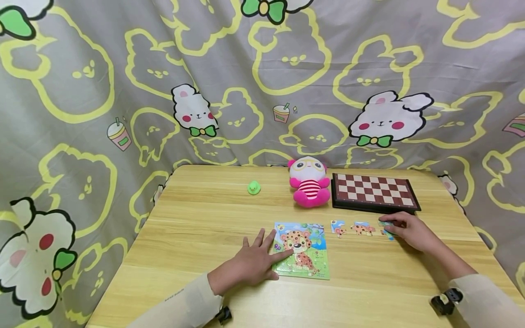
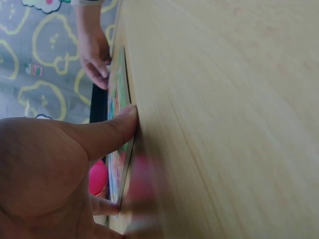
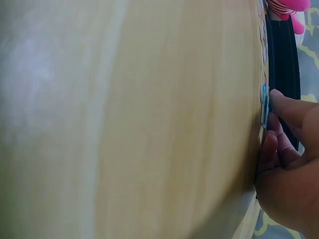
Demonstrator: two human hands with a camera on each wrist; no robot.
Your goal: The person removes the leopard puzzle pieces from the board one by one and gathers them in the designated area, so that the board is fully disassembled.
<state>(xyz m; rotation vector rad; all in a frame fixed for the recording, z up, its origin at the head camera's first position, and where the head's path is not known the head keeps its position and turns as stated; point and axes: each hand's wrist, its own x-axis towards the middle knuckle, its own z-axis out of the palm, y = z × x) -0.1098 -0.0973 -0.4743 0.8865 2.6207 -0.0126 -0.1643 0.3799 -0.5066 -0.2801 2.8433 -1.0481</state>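
A jigsaw puzzle (image 1: 304,264) with a spotted leopard cub lies flat on the table. My left hand (image 1: 252,262) rests at its left side, fingers spread, the index finger lying over the picture. In the left wrist view the thumb (image 2: 117,130) touches the puzzle's edge. To the right, my right hand (image 1: 410,232) pinches a puzzle piece (image 1: 384,223) at the right end of a row of loose pieces; the fingertips partly hide it. In the right wrist view the thumb and fingers meet at that piece (image 3: 264,107). Two groups of loose pieces (image 1: 338,226), (image 1: 362,228) lie between the puzzle and this hand.
Behind the loose pieces lies a folded chessboard (image 1: 375,190). Left of it sits a pink and white plush toy (image 1: 309,184), and farther left a small green duck (image 1: 254,187). A patterned curtain (image 1: 229,91) hangs behind the wooden table (image 1: 197,218).
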